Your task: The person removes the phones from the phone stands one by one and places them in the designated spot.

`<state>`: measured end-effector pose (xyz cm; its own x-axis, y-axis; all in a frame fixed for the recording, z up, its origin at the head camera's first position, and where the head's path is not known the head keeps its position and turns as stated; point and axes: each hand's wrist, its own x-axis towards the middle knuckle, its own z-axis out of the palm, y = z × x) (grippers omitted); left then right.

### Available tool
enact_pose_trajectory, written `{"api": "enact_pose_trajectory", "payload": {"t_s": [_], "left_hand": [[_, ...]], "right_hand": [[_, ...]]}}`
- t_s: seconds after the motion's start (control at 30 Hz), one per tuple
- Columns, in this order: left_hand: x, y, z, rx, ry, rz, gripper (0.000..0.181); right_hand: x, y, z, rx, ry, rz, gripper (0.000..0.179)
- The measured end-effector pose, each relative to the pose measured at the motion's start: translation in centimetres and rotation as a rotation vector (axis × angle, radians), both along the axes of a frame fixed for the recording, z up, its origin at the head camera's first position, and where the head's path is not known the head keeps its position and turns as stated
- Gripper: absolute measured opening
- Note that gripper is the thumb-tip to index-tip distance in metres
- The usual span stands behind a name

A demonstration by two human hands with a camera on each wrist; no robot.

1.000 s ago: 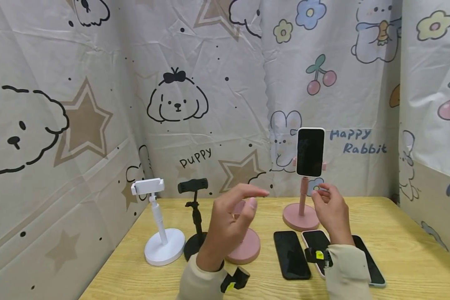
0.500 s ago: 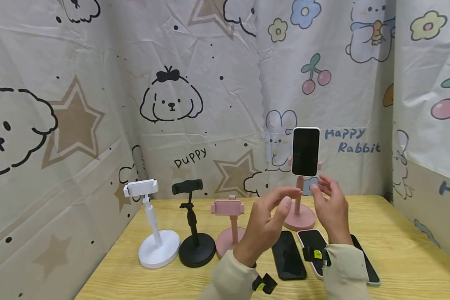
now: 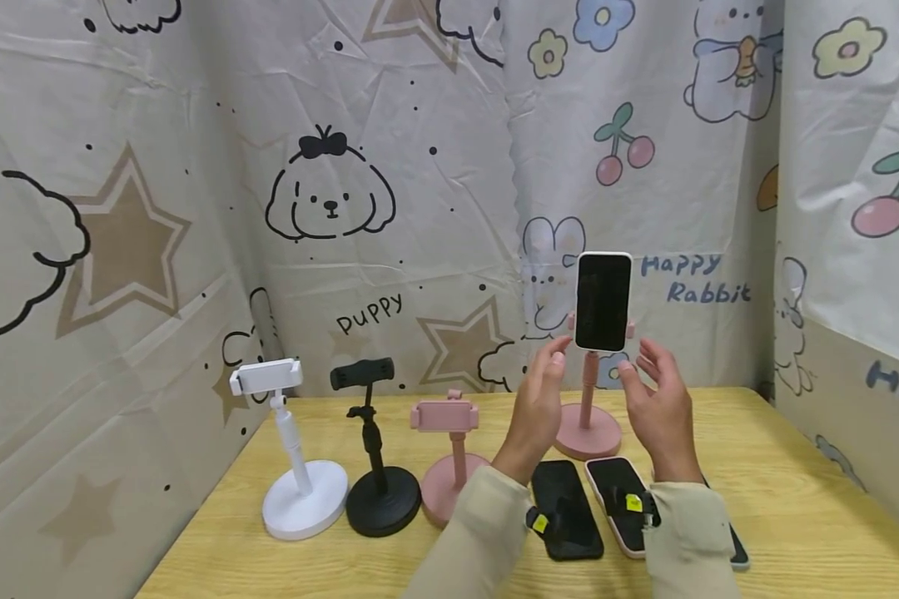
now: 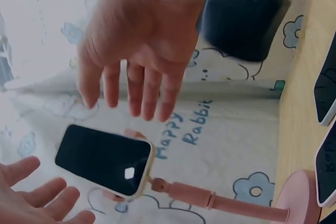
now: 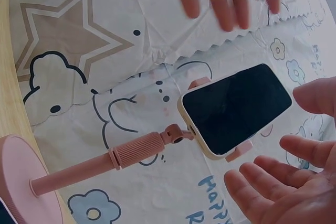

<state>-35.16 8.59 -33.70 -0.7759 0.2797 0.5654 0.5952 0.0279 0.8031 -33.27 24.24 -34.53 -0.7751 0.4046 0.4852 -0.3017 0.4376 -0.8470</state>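
A white-cased phone (image 3: pixel 603 301) stands upright in the clamp of a pink phone stand (image 3: pixel 588 433) at the back right of the table. My left hand (image 3: pixel 537 408) is raised just left of the phone, fingers loosely extended. On the other side, my right hand (image 3: pixel 658 408) is held up with its fingers spread apart. Both wrist views show a gap between the hands and the phone (image 5: pixel 239 111). In the left wrist view the pink stand (image 4: pixel 210 198) reaches down to its round base. Neither hand holds anything.
To the left stand a white phone stand (image 3: pixel 305 499), a black phone stand (image 3: pixel 384 501) and a second pink phone stand (image 3: pixel 445 414). Several phones lie flat at the front: a black phone (image 3: pixel 569 507), a pink-edged phone (image 3: pixel 616 491), and another partly under the right sleeve (image 3: pixel 687 532).
My left hand has moved right, from in front of the second pink stand to beside the mounted phone. My right hand has stayed nearly in place. The head view has shifted slightly right.
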Motion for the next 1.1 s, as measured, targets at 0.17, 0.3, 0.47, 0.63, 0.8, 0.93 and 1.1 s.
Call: {"api": "enact_pose_trajectory", "payload": {"t_s": [0.17,0.3,0.47,0.63,0.8,0.93,1.1], "left_hand": [[-2.5,0.7,0.4,0.051,-0.104,-0.014,0.054],[-4.2,1.5,0.7,0.076,-0.159,-0.055,0.059],[-5.6,2.6,1.1,0.069,-0.233,-0.065,0.061],[-6.7,3.5,1.3,0.054,-0.330,-0.034,0.067],[-7.2,4.0,1.2,0.052,-0.363,-0.052,0.067],[-7.5,4.2,1.1,0.064,-0.353,-0.091,0.064],[-7.8,4.5,1.4,0.066,-0.339,-0.127,0.064]], "right_hand": [[-1.0,0.2,0.3,0.008,-0.032,0.033,0.060],[-2.0,0.6,0.5,0.016,-0.070,0.048,0.064],[-3.0,1.1,0.9,0.034,-0.108,0.052,0.072],[-3.6,1.4,1.3,0.046,-0.100,0.068,0.074],[-4.0,1.7,1.8,0.060,-0.096,0.088,0.072],[-4.4,1.9,2.0,0.076,-0.085,0.106,0.069],[-4.8,2.3,2.3,0.085,-0.089,0.126,0.068]]}}
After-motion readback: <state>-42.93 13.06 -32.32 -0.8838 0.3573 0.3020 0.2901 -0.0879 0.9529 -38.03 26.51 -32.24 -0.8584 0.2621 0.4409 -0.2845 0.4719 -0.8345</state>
